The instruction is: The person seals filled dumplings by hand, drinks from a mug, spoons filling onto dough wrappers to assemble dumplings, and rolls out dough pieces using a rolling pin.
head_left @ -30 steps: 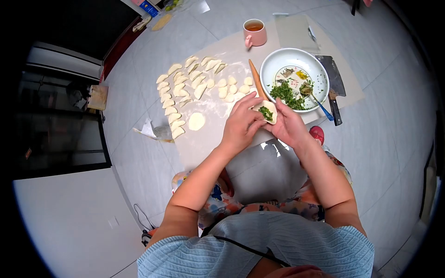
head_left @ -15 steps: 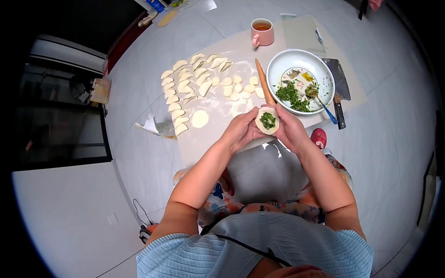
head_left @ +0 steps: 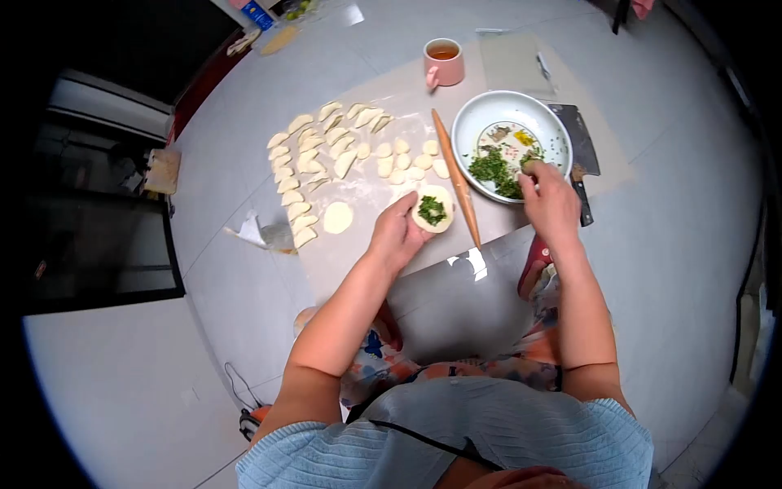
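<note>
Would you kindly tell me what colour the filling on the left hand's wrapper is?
The filling is green, as the head view shows.

Spoon (head_left: 532, 156) mostly hidden by right hand (head_left: 554, 204); cleaver (head_left: 582, 137) partly behind bowl (head_left: 469, 133); blue packet (head_left: 258, 15) cut at top edge.

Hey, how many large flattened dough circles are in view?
2: a bare dough circle lies on the mat; a dough circle topped with green filling sits in the left hand. More could be hidden.

Soft, cool indoor light, white glare by the work surface (head_left: 346, 257), strong fisheye curvature, black corners.
</note>
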Tool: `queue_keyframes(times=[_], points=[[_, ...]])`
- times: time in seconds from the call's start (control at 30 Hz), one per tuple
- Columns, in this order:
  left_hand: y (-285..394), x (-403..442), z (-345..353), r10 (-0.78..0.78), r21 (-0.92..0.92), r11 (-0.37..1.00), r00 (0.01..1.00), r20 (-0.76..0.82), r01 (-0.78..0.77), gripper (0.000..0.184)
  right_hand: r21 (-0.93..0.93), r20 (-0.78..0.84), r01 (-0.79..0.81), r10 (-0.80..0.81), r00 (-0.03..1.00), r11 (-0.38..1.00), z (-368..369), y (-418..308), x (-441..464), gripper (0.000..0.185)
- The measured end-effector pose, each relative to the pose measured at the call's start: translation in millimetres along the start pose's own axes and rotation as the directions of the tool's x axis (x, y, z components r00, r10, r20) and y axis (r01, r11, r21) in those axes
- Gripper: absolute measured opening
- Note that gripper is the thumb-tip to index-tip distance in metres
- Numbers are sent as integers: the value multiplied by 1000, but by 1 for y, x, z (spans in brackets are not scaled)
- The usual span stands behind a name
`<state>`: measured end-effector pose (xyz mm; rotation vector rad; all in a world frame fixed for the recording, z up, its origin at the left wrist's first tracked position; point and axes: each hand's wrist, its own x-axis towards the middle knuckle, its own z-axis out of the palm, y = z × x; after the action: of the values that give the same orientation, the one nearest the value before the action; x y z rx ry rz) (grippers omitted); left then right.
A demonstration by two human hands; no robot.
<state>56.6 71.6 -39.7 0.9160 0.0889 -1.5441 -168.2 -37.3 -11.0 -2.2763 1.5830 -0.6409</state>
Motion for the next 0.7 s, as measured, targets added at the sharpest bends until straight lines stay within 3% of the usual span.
queue_keyframes(times=[0.1, 0.13, 0.2, 0.23, 0.37, 0.57, 0.63, 0.7], points=[[1, -3, 2, -14, 13, 1000, 1000, 27, 14, 43, -366, 6, -15, 19, 1000, 930, 1, 50, -3, 22], [1, -1, 1, -17, 25, 1000, 1000, 23, 16, 44, -377, 7, -20, 24, 1000, 926, 6, 57, -5, 22], [-1, 1, -1, -27, 23, 999, 999, 21, 26, 44, -462, 161, -141, 239, 958, 876, 15, 68, -4, 32], [-1, 2, -1, -25, 25, 999, 1000, 16, 25, 44, -471, 161, -139, 240, 957, 871, 18, 73, -3, 32], [0, 4, 1, -19, 33, 999, 999, 28, 18, 37, -439, 167, 5, 77, 983, 898, 19, 82, -1, 36], [-1, 8, -8, -16, -44, 999, 1000, 15, 17, 36, -459, -59, 162, -212, 975, 874, -4, 78, 29, 29], [0, 9, -14, -8, 8, 1000, 999, 51, 8, 42, -545, -16, 164, -206, 978, 822, -4, 87, 50, 28], [-1, 9, -20, -7, -34, 999, 998, 57, 9, 41, -607, 46, 272, -309, 950, 746, -5, 92, 63, 25]])
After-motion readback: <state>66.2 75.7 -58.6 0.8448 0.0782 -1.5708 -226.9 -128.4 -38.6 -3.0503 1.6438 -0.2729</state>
